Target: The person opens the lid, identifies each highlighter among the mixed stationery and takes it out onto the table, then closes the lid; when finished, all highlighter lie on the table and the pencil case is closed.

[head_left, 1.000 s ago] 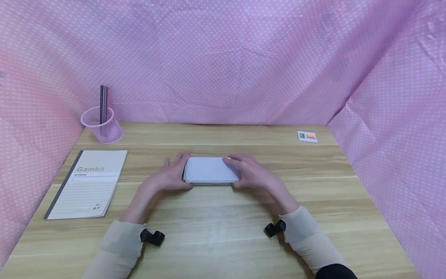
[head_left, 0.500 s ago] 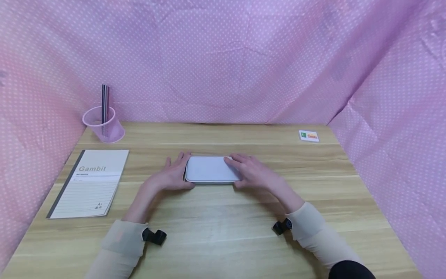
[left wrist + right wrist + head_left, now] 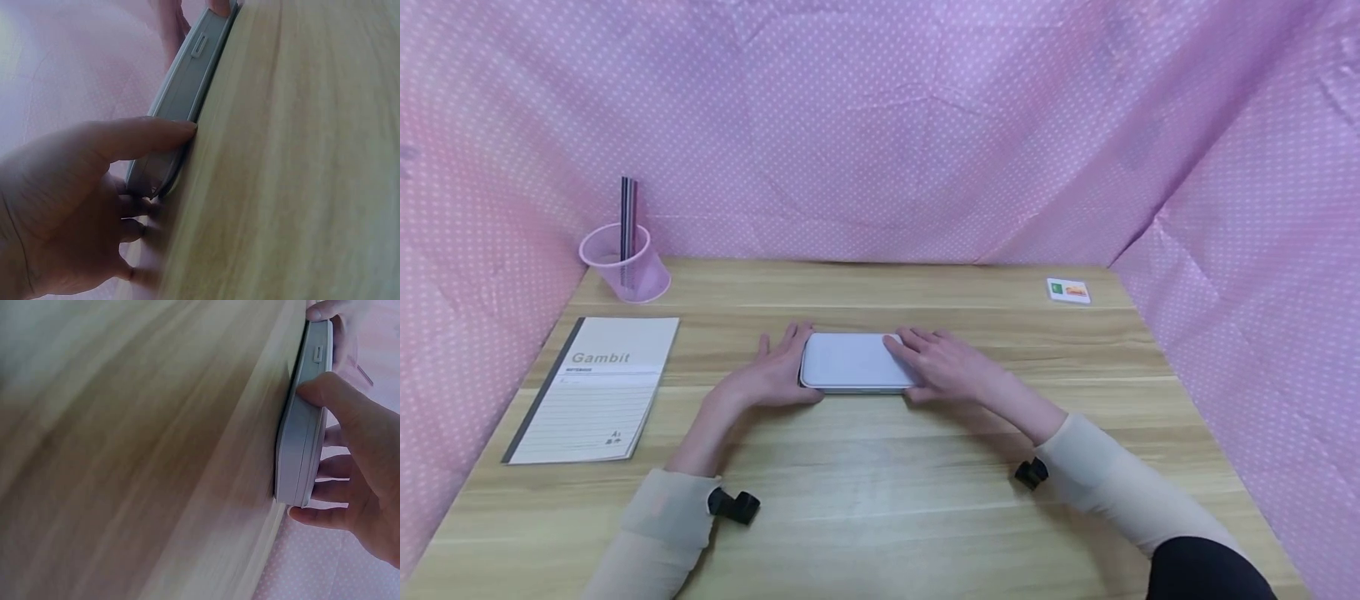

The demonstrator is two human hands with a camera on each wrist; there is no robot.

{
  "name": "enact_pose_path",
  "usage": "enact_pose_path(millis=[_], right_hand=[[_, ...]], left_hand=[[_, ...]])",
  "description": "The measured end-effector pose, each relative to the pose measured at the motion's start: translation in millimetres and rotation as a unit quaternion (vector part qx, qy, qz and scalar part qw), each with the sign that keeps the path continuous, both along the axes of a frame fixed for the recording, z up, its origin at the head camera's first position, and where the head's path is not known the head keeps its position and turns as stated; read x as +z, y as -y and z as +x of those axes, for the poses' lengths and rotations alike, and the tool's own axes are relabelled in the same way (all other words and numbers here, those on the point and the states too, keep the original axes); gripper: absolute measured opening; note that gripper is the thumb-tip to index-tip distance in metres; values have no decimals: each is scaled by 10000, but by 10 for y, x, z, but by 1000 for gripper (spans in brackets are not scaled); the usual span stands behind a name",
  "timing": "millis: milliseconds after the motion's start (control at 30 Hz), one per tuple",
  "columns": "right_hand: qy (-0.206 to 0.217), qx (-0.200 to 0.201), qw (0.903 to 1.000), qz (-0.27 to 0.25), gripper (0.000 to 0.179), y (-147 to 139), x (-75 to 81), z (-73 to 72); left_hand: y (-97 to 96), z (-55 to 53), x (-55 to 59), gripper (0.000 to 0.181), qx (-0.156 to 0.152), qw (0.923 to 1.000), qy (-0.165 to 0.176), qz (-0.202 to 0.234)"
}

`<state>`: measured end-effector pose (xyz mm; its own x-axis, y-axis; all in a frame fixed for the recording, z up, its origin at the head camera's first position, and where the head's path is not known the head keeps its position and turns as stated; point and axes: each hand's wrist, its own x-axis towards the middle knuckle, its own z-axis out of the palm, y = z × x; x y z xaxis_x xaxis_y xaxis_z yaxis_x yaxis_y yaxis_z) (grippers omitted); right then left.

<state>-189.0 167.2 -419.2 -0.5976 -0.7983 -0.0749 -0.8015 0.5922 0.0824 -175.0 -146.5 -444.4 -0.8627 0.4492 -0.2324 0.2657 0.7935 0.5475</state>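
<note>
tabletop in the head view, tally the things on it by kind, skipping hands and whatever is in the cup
Flat white case: 1
Notebook: 1
Pink cup: 1
Small printed white item: 1
Total: 4

The case (image 3: 850, 361) is pale grey; the cloth (image 3: 880, 150), pink with white dots.

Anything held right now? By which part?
Yes: the flat pale case, by its two short ends. The left hand grips the left end, the right hand the right, both thumbs against its near long side.
</note>
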Motion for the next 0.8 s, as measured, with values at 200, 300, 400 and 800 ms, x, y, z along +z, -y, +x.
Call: enact_pose_path(millis=[200,300,400,800], right_hand=[[-126,138,9998,63,85,6,-2,-17],[-135,152,9998,75,86,8,3,-20],[-161,156,9997,75,86,8,3,-19],[-260,285,9992,114,85,18,23,-38]], left_hand=[[21,-5,-8,106,-80,9999,-147,13],[34,-1,-10,106,-120,9998,-178,36],[41,0,-10,108,-143,9998,-146,62],[15,2,3,109,-98,9998,-176,-73]])
